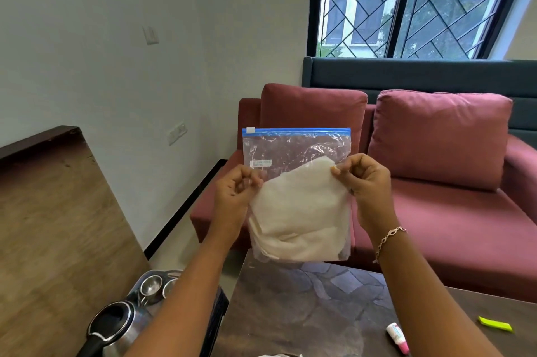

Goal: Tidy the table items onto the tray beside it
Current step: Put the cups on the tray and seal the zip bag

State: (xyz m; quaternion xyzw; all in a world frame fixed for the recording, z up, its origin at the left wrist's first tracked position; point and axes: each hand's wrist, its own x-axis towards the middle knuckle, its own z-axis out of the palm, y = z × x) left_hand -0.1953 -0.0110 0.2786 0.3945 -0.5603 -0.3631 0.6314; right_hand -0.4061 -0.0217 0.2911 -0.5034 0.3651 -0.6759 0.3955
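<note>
Two bare hands raised at chest height, holding a clear zip bag (296,170) upright above the far edge of a dark stone-pattern table (305,307). Left hand (235,194) pinched shut on bag's left edge, fingers curled; right hand (366,182) pinched shut on right edge, thin chain bracelet (389,237) on that wrist. Bag w/ blue zip strip along top, white slider tab at top-left corner, small printed label on upper left. Inside, folded cream-white cloth (302,220) filling lower approx two-thirds, upper part see-through. Bag bottom hanging just above tabletop, not touching as far as can be told. On table, near right: small white tube w/ pink cap (397,337) lying flat, and a neon yellow-green flat item (495,324) further right, apart from tube. Bit of white material at bottom edge of view, cut off, can't tell what. Lower left, beside table: metal tray (142,281) holding small steel cups (151,287) and a steel kettle w/ black handle (116,327), partly hidden behind left forearm. Wooden surface (52,226) further left. Behind: maroon sofa (436,211) w/ two back cushions, barred window (415,2) above, pale wall w/ switch and socket.
</note>
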